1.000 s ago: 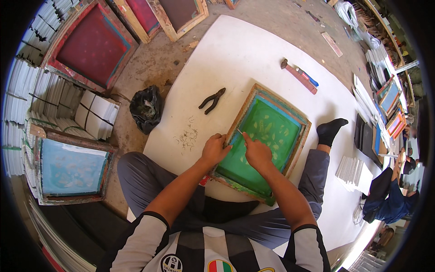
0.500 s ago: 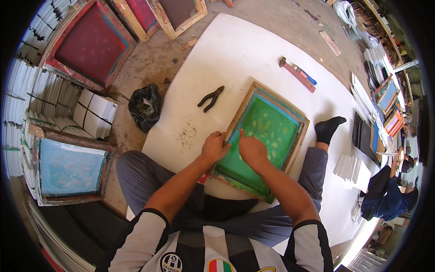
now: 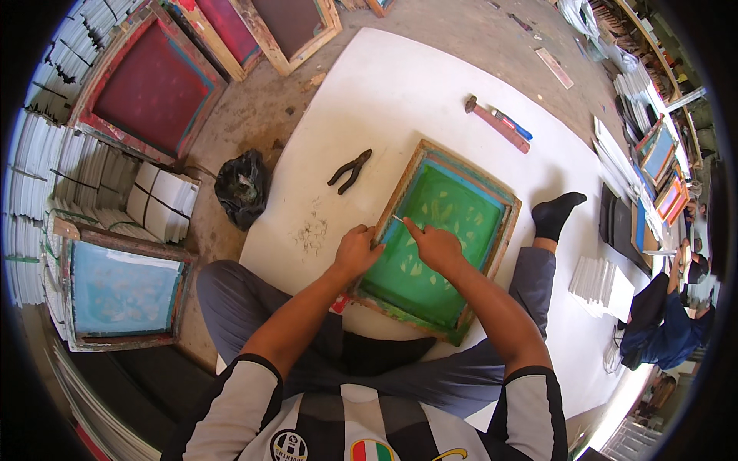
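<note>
A wooden-framed printing screen (image 3: 419, 300) with green mesh and pale leaf-like shapes rests tilted between my legs on a white sheet (image 3: 307, 165). My left hand (image 3: 356, 252) grips the frame's left side, thumb pointing inward over the edge. Above the mesh, my right hand (image 3: 437, 247) is closed around a thin tool (image 3: 397, 218), of which only a short pale tip shows near the left rail. Beyond my left hand lie black-handled pliers (image 3: 350, 170) and a scatter of small wiry bits (image 3: 311, 230).
A hammer (image 3: 500, 129) and a blue-and-red pen-like tool (image 3: 511, 123) lie past the screen. A black plastic bag (image 3: 241, 189) sits left of the sheet. Other framed screens (image 3: 127, 286) lean at left. Board stacks (image 3: 600, 286) and a person (image 3: 665, 330) are at right.
My right hand has drawn back to the right from the frame's left rail, and the tool's tip now shows. My left hand stays on the frame. The whole view has shifted slightly.
</note>
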Tool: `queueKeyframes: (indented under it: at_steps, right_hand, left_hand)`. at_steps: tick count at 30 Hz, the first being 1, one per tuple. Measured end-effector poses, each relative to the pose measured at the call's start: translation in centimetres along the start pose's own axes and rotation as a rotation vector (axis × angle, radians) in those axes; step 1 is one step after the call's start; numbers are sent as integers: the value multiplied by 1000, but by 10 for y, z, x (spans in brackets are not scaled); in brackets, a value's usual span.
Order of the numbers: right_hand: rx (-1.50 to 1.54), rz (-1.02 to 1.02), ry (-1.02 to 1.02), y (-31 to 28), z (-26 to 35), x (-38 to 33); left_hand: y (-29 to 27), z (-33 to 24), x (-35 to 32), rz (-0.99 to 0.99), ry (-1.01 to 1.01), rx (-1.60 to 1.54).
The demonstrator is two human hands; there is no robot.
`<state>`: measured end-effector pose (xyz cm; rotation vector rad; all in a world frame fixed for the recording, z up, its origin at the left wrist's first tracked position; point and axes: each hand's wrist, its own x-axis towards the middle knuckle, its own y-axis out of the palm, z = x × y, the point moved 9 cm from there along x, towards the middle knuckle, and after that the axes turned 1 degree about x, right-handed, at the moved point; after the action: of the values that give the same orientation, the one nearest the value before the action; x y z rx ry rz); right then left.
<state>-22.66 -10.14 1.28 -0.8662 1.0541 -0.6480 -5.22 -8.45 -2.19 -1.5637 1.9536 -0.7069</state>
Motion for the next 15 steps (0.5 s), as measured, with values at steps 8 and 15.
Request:
queueKeyframes:
  at_steps: [8, 15]
  right_hand:
    - [567, -101, -144, 45, -40, 25]
    - [701, -110, -76, 38, -29, 21]
  left_hand:
    - [5, -4, 5, 58, -22, 29]
    - [-1, -1, -1, -12, -9, -27]
